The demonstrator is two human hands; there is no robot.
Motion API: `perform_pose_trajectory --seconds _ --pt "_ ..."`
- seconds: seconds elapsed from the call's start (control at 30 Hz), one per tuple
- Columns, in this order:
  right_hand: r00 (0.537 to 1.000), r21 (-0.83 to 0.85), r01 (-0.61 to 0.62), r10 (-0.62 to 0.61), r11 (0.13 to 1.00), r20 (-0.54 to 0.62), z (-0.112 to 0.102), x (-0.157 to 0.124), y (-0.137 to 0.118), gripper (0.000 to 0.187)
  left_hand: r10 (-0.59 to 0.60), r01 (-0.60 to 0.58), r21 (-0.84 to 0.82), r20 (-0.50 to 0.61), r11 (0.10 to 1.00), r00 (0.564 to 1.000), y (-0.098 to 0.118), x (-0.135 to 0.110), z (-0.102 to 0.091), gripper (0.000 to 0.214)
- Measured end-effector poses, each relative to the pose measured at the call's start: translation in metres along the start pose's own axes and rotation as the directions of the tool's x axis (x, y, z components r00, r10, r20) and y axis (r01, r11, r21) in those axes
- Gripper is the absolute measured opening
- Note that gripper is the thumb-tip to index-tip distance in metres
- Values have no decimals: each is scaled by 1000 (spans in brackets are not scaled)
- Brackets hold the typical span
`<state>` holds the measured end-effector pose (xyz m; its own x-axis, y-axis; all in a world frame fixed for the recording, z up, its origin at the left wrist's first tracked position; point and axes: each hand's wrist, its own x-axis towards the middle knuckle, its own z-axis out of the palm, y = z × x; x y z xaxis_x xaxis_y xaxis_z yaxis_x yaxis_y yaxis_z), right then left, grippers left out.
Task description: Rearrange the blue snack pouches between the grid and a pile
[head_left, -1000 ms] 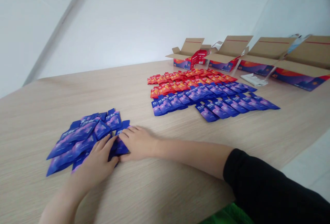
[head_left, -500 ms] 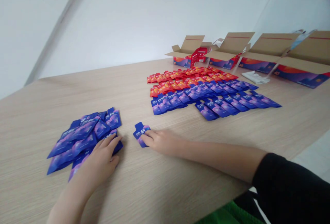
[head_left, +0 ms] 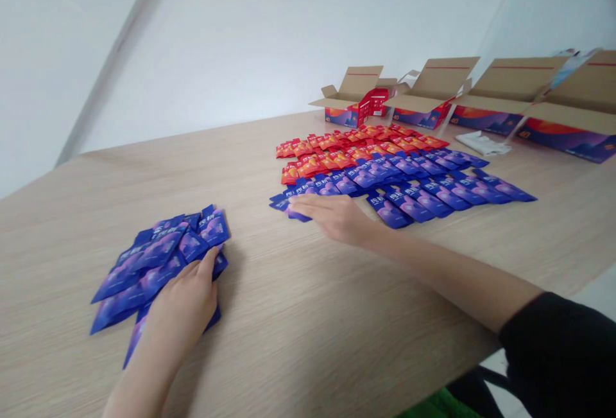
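Observation:
A loose heap of purple sachets (head_left: 158, 254) lies at the near left of the wooden table (head_left: 298, 315). My left hand (head_left: 185, 305) rests flat on the heap's right edge, fingers together on the packets. My right hand (head_left: 337, 216) lies stretched out with its fingertips pressing one purple sachet (head_left: 287, 207) onto the table, at the left end of the rows of purple sachets (head_left: 414, 187). Behind those rows lie rows of red-orange sachets (head_left: 346, 147).
Several open cardboard boxes (head_left: 433, 100) with printed sides stand along the far right edge by the white wall. A white folded piece (head_left: 484, 143) lies in front of them. Bare tabletop lies between the heap and the rows.
My right hand drew one purple sachet out of the heap and slid it right and away, up to the left end of the purple rows. My left hand stayed on the heap.

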<state>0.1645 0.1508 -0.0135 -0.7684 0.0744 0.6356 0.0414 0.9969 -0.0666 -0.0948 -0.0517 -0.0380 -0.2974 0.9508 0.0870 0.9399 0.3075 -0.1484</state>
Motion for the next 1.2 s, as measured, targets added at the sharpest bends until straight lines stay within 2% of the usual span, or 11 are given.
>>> perform_pose_trajectory --seconds 0.1,0.23,0.33,0.47,0.67,0.87,1.0,1.2 --pt "999 -87 -40 40 995 -4 11 6 25 46 35 -34 57 -16 998 999 -1 1 5 60" --pt "995 -145 -64 75 987 71 41 13 49 45 80 -78 80 -20 994 997 -6 1 15 60" --pt "994 -141 -43 57 989 96 62 14 58 46 84 -83 68 -13 994 996 -7 1 18 60" --pt "991 -126 -1 18 992 133 76 10 64 47 88 -88 39 -13 995 996 -7 1 18 60" --pt "979 -150 -10 40 989 198 87 3 71 47 96 -96 10 -22 995 995 -8 -2 17 61" --pt "995 -163 -18 34 987 94 89 3 73 37 90 -91 -18 -39 996 995 -10 -2 20 60" --pt "993 -173 -34 53 984 106 89 2 71 36 108 -109 -19 -58 994 993 -12 -3 22 59" --pt "995 -121 -9 20 993 94 88 1 64 30 113 -118 -55 -81 992 990 -16 -2 26 59"
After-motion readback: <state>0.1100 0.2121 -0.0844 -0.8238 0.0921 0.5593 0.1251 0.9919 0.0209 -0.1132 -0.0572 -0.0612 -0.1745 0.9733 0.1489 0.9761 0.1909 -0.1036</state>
